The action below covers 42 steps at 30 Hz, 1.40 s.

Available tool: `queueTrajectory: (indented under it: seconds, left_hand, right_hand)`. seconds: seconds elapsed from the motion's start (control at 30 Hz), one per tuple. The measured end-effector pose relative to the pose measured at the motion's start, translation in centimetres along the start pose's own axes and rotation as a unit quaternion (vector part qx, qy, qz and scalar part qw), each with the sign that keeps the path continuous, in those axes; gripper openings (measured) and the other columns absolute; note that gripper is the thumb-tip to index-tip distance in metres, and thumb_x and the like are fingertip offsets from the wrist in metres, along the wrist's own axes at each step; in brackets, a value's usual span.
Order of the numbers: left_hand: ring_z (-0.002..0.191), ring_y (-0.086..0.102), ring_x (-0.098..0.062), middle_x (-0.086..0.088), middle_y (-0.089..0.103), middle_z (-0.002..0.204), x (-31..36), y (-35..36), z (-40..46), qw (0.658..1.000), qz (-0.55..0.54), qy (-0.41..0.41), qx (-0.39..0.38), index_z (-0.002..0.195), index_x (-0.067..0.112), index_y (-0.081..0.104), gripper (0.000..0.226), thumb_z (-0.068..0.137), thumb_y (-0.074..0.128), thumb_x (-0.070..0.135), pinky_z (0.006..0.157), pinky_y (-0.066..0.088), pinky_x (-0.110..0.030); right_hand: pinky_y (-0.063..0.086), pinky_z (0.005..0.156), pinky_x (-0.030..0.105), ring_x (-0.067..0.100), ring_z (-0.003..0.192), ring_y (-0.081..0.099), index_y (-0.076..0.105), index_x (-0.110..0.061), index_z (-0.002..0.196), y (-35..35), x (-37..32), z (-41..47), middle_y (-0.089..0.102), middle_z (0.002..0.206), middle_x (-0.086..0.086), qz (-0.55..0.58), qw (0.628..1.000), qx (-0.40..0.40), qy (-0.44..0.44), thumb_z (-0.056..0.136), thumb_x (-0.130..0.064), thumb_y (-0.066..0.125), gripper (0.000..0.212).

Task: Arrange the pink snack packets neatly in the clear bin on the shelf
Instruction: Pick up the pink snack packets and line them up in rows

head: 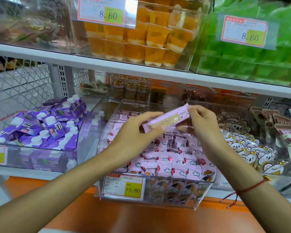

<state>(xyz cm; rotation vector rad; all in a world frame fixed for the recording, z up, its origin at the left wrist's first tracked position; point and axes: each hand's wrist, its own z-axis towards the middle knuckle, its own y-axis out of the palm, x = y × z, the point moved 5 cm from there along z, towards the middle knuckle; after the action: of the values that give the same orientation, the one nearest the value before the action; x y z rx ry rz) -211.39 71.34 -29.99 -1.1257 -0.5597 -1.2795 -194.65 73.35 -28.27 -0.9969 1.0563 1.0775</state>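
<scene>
Two hands point(166, 128), one glossy pink packet point(168, 119)

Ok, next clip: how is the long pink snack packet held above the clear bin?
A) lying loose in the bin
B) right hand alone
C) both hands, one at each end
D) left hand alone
C: the left hand grips the lower end of the long pink snack packet and the right hand pinches its upper end, above the clear plastic bin.
</scene>
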Motion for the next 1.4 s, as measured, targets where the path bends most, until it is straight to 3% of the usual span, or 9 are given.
queueTrajectory:
  seconds: [0.17,0.3,0.4,0.53,0.7,0.87,1.07,1.17,1.4]
  left_hand:
    - [0.073,0.070,-0.003,0.006,0.075,0.080,-0.9,-0.7,-0.2,0.954,-0.205,-0.214,0.036,0.089,0.022,0.068,0.024,0.089,0.058,0.043,0.052,0.053,-0.015]
    - [0.067,0.069,-0.001,0.007,0.075,0.080,-0.5,-0.9,-0.3,0.962,-0.169,-0.211,0.038,0.090,0.026,0.069,0.031,0.087,0.055,0.054,0.052,0.051,-0.017]
    - [0.058,0.066,-0.001,0.004,0.075,0.080,-0.2,-0.8,-0.3,0.971,-0.133,-0.197,0.039,0.095,0.025,0.069,0.038,0.085,0.053,0.058,0.054,0.046,-0.019]
    - [0.056,0.064,-0.005,0.000,0.075,0.075,-0.1,-1.1,0.0,0.974,-0.137,-0.168,0.061,0.094,0.023,0.069,0.057,0.085,0.035,0.068,0.048,0.047,-0.017]
    - [0.074,0.059,0.000,0.013,0.067,0.079,-1.0,-1.8,1.4,0.990,0.010,-0.055,0.126,0.087,0.031,0.065,0.008,0.089,0.060,0.024,0.066,0.047,-0.021]
    - [0.083,0.058,-0.009,0.011,0.065,0.099,-2.7,-0.1,2.3,0.980,0.194,-0.046,0.022,0.098,0.032,0.063,0.018,0.082,0.069,0.027,0.078,0.051,-0.032]
    - [0.073,0.051,-0.022,0.001,0.061,0.082,-3.4,1.8,2.6,0.927,0.361,-0.050,-0.091,0.060,0.021,0.049,0.036,0.080,0.065,0.046,0.055,0.034,-0.028]
    - [0.078,0.056,-0.016,0.010,0.064,0.085,-3.2,1.5,2.8,0.932,0.348,-0.055,-0.081,0.089,0.030,0.072,0.016,0.081,0.067,0.042,0.057,0.039,-0.025]
    - [0.062,0.057,-0.011,0.014,0.060,0.061,-3.4,1.0,2.7,0.939,0.327,-0.058,-0.086,0.083,0.034,0.063,0.014,0.092,0.054,0.027,0.053,0.035,-0.024]
  right_hand:
    - [0.048,0.086,0.017,0.007,0.101,0.057,0.052,-0.018,0.124,-0.6,-2.3,-0.1,0.060,0.111,-0.006,-0.163,0.976,-0.001,-0.145,0.094,-0.027,0.053,0.031]
    - [0.025,0.109,0.029,0.011,0.132,0.028,0.036,-0.029,0.140,2.2,-3.2,-2.3,0.039,0.141,-0.008,-0.403,0.845,-0.169,-0.308,0.082,-0.018,0.066,0.067]
    - [0.027,0.103,0.033,0.013,0.124,0.033,0.046,-0.026,0.135,3.2,-2.9,-3.0,0.046,0.132,-0.006,-0.487,0.776,-0.156,-0.370,0.083,-0.019,0.067,0.057]
    - [0.040,0.077,0.019,0.008,0.091,0.051,0.060,-0.023,0.117,2.1,-3.1,-1.6,0.060,0.104,-0.007,-0.380,0.857,-0.108,-0.332,0.083,-0.022,0.069,0.035]
    - [0.051,0.080,0.024,0.013,0.088,0.066,0.044,-0.014,0.125,-0.1,0.3,1.3,0.068,0.090,-0.004,-0.100,0.986,-0.123,-0.047,0.089,-0.015,0.063,0.041]
    - [0.055,0.083,0.035,0.014,0.078,0.069,0.009,-0.028,0.142,-0.5,1.5,1.7,0.065,0.100,0.012,-0.130,0.987,-0.088,-0.027,0.091,-0.017,0.060,0.073]
    - [0.054,0.081,0.049,0.016,0.076,0.066,0.030,-0.022,0.132,1.3,1.3,0.8,0.057,0.083,-0.006,-0.238,0.961,-0.092,-0.108,0.090,-0.013,0.061,0.052]
    - [0.055,0.077,0.051,0.021,0.079,0.067,0.033,-0.020,0.127,1.0,0.9,0.9,0.056,0.088,-0.005,-0.258,0.955,-0.111,-0.099,0.089,-0.013,0.062,0.048]
    - [0.055,0.071,0.036,0.015,0.076,0.064,0.038,-0.020,0.108,0.3,-0.3,0.5,0.063,0.092,0.002,-0.326,0.920,-0.154,-0.154,0.083,-0.011,0.070,0.041]
